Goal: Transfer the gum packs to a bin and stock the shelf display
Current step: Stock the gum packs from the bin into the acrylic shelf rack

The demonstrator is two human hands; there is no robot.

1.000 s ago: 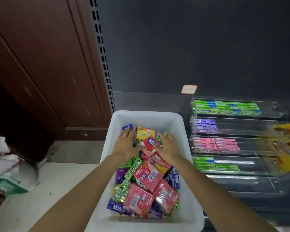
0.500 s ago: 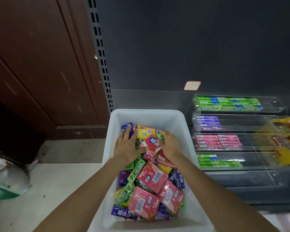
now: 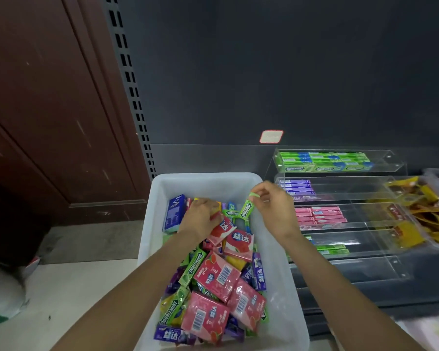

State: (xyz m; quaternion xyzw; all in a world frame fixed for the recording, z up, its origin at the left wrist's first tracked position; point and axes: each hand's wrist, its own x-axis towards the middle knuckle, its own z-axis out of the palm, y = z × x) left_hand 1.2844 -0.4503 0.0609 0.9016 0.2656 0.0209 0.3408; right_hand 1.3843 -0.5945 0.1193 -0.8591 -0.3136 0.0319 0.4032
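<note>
Two hands work the white bin (image 3: 276,295) at lower centre: the right hand (image 3: 276,211) pinches a green gum stick (image 3: 246,210); the left hand (image 3: 200,219) grips pink packs (image 3: 219,233). Lift the stick clear, then slide it flat into the acrylic display (image 3: 340,173), right of frame.

You stand in a shop aisle: dark slotted shelving (image 3: 127,79), a red-edged price label (image 3: 271,136), and a tiered clear acrylic display (image 3: 340,211) stocked with rows of gum packs beside packaged snacks (image 3: 416,211).
</note>
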